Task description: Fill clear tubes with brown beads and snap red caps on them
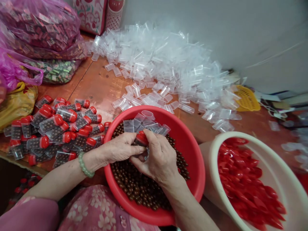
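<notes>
Over the red basin (192,154), my left hand (120,147) and my right hand (156,154) meet around one small clear container with a red cap (141,139). The left fingers grip its body, while the right thumb and fingers press at the red cap. Most of the container is hidden by the fingers. Brown balls (141,189) fill the lower part of the basin. Several open clear containers (146,120) lie on the balls at the basin's far side, just beyond my hands.
Capped containers filled with balls (55,128) are piled at left. Clear containers (163,61) are heaped behind the basin. A cream bucket (214,160) of red caps (247,179) stands right. Bags (45,29) and a yellow basket (247,98) lie farther back.
</notes>
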Demonstrator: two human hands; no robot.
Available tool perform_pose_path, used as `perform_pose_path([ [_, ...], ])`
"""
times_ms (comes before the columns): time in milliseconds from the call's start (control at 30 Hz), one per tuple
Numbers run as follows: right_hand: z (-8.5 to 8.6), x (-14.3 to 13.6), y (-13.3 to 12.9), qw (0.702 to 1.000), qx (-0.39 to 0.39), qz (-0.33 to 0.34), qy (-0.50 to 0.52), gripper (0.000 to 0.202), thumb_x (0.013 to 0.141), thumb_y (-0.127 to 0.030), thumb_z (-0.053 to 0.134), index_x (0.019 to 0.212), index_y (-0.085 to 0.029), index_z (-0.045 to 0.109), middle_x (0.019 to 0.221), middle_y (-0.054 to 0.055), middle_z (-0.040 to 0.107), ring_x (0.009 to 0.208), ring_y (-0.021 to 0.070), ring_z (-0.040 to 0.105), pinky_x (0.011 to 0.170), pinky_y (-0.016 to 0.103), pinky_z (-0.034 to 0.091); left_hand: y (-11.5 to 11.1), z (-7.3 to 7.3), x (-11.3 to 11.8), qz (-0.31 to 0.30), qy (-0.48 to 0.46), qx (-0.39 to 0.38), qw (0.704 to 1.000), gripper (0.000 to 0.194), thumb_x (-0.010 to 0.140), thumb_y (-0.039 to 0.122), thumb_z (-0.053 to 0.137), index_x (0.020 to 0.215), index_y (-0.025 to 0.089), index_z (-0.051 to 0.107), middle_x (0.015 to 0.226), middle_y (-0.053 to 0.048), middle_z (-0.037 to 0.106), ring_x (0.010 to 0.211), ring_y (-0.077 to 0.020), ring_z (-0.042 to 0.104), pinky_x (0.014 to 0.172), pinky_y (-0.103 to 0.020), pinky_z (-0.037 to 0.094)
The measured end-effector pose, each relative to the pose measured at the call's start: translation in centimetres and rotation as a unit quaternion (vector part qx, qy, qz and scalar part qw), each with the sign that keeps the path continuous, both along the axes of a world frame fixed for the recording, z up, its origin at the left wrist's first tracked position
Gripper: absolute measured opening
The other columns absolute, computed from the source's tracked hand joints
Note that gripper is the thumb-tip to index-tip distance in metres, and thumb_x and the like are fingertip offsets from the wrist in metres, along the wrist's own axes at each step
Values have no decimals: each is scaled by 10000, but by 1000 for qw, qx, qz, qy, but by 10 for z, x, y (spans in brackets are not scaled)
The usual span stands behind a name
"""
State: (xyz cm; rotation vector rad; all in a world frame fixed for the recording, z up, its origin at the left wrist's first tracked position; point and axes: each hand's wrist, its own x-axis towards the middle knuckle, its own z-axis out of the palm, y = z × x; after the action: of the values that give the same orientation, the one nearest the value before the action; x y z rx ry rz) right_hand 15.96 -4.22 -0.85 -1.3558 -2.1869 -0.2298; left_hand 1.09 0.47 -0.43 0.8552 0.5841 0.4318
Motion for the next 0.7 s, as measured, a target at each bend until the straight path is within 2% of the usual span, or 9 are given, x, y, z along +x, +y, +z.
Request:
perform_pose_path([
  [167,0,-1,1,999,30,14,-16,671,753,-364,620,1336,-127,388,903,122,615,785,269,601,667,401,521,-1,-2,0,-1,-14,13,1000,42,728,92,579,751,123,562,730,-3,573,693,-111,529,700,-252,440],
  [267,0,-2,0,1000,-2,7,-15,633,769,-351,591,1315,-112,380,916,135,594,777,269,584,645,409,532,-1,-1,0,-2,-8,31,999,59,725,90,562,771,123,578,734,-4,572,710,-123,532,713,-267,443],
  [367,-1,-2,0,999,-32,8,-5,645,777,-346,581,1337,-134,343,1016,153,572,885,293,585,702,446,550,0,0,1,12,18,68,997,99,733,79,547,806,122,599,772,-11,586,778,-143,538,762,-281,443],
  [467,-2,-2,1,1000,-23,4,1,663,767,-329,589,1351,-149,333,1095,168,551,981,319,568,775,492,538,-1,0,2,32,55,106,992,150,744,64,543,860,124,617,852,-20,614,862,-161,547,846,-302,439],
  [700,-3,-6,3,999,-3,34,5,617,746,-326,580,1308,-180,371,927,107,579,813,271,559,678,413,505,-2,-6,3,8,51,152,987,227,733,25,519,881,124,659,858,-23,656,880,-185,582,894,-337,459],
])
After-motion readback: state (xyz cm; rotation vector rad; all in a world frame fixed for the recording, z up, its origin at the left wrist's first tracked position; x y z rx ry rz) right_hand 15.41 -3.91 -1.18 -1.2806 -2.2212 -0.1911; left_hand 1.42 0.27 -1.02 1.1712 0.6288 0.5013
